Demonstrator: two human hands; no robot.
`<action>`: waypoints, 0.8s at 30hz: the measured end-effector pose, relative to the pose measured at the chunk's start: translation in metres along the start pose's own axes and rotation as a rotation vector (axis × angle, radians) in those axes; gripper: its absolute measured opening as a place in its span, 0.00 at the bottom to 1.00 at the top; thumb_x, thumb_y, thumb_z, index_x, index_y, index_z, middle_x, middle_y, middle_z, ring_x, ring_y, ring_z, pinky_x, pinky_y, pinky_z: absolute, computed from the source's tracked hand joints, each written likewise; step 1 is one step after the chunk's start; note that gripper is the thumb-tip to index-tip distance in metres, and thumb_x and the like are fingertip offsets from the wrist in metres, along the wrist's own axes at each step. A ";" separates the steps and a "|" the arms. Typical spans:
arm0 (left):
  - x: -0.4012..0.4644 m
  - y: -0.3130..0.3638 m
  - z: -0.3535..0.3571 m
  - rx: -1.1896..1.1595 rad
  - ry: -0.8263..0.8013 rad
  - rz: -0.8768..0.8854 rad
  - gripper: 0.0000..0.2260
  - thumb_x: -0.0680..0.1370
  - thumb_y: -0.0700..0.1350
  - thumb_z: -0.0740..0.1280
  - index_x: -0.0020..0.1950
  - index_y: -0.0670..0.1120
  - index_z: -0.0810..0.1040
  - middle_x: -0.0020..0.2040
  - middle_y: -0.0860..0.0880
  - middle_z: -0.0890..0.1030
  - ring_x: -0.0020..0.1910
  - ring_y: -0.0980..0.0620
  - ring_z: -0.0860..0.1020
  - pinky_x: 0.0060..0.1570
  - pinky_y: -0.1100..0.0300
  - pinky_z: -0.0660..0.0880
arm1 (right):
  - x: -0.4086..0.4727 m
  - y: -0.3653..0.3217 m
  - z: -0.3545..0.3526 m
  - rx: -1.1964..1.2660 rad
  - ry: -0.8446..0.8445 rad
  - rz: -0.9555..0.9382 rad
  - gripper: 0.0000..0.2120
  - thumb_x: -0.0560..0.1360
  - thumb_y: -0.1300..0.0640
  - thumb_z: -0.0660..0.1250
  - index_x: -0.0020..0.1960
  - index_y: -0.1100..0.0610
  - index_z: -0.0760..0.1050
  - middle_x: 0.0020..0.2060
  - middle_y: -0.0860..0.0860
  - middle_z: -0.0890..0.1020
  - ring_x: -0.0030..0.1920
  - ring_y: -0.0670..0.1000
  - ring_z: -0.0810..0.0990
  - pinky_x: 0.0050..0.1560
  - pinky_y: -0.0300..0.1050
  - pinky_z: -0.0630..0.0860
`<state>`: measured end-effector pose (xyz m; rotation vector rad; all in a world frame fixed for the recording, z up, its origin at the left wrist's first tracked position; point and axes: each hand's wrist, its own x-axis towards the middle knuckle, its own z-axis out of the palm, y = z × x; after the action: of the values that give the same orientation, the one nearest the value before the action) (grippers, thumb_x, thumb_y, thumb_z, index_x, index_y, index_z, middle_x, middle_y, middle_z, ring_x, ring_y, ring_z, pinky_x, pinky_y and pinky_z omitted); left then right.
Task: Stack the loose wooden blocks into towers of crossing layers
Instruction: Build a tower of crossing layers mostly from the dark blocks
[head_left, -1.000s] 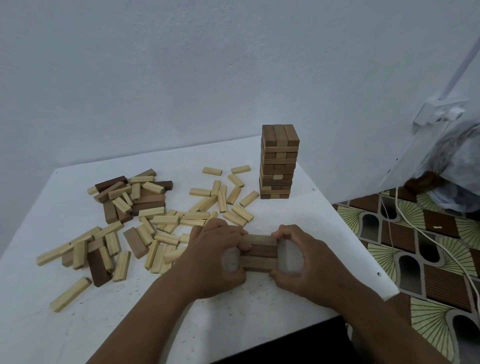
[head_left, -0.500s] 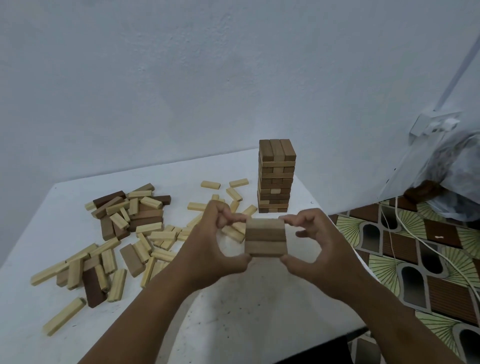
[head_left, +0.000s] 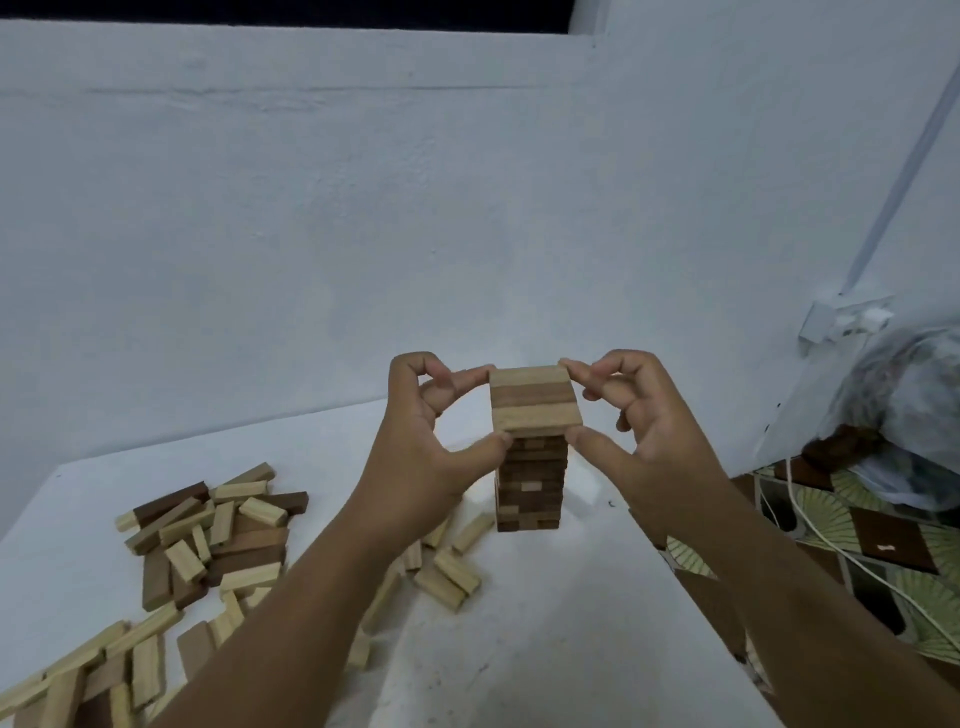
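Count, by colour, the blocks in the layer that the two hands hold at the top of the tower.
Light blocks: 2
Brown block: 1
Total: 3
The left hand and the right hand pinch this layer at its ends, over the tower; whether it already rests on the tower cannot be told.

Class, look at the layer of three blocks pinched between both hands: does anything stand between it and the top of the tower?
Nothing visible does. The layer of three blocks, pinched by the left hand and right hand, sits directly over the tower; whether it already touches is unclear.
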<state>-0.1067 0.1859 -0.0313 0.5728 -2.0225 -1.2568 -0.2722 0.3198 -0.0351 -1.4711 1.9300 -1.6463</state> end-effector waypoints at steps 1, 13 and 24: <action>0.006 -0.001 0.003 -0.006 0.005 -0.017 0.23 0.74 0.37 0.72 0.57 0.49 0.60 0.61 0.61 0.80 0.57 0.73 0.73 0.47 0.75 0.69 | 0.007 0.003 -0.001 -0.001 -0.013 0.011 0.21 0.74 0.65 0.71 0.57 0.48 0.65 0.61 0.36 0.79 0.62 0.43 0.74 0.57 0.43 0.66; 0.045 -0.025 0.018 -0.031 0.022 -0.144 0.23 0.75 0.43 0.72 0.58 0.56 0.60 0.60 0.69 0.78 0.61 0.59 0.70 0.55 0.59 0.67 | 0.050 0.036 -0.006 -0.024 -0.057 0.116 0.23 0.72 0.60 0.74 0.59 0.47 0.65 0.59 0.35 0.80 0.61 0.40 0.74 0.57 0.41 0.67; 0.048 -0.035 0.020 -0.019 0.027 -0.147 0.24 0.74 0.42 0.73 0.59 0.56 0.61 0.58 0.67 0.80 0.60 0.59 0.72 0.60 0.59 0.68 | 0.050 0.045 -0.004 -0.037 -0.053 0.161 0.25 0.71 0.59 0.75 0.60 0.44 0.65 0.57 0.35 0.81 0.61 0.39 0.74 0.59 0.44 0.67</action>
<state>-0.1528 0.1504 -0.0541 0.7366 -1.9743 -1.3448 -0.3231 0.2787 -0.0499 -1.3200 2.0023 -1.4960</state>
